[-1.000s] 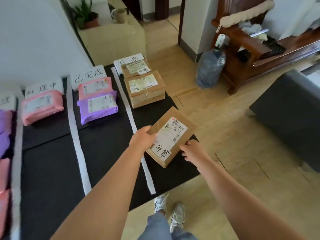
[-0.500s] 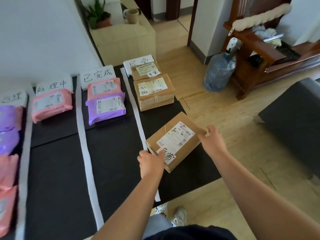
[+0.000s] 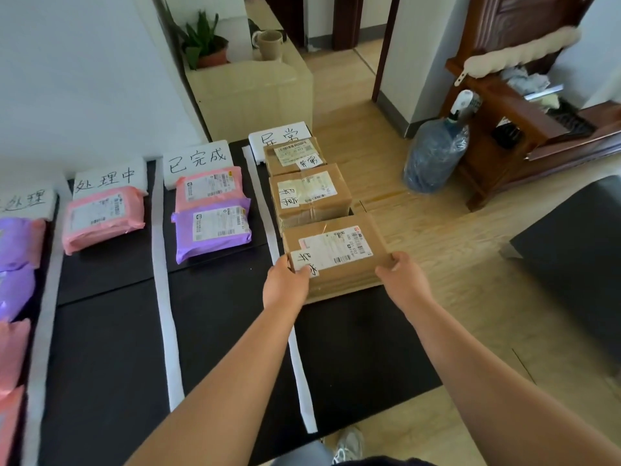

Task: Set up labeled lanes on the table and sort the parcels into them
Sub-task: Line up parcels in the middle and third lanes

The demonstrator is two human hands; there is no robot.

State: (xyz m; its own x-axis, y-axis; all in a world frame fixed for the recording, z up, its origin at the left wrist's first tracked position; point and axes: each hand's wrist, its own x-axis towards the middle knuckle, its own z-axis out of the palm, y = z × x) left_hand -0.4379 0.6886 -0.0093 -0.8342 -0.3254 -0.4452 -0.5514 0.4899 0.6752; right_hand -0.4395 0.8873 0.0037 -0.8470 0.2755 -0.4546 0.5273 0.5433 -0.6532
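Clamping left hand (image 3: 285, 285) and right hand (image 3: 405, 282) fingers on the parcel (image 3: 336, 255) at its near corners, I am aiming to seat it squarely against the middle box (image 3: 309, 196), off the white strip (image 3: 304, 381).

The black bench (image 3: 111, 348) is split into lanes by white strips (image 3: 164, 297), each headed by a handwritten card (image 3: 197, 161). The leftmost lane holds purple bags (image 3: 16, 243) and pink bags (image 3: 10, 351). The next holds a lone pink parcel (image 3: 102, 218). The third has a far pink parcel (image 3: 210, 188) touching a purple parcel (image 3: 213, 232). The rightmost has a far box (image 3: 292, 156), middle box (image 3: 309, 196) and near box (image 3: 336, 257) in a row.
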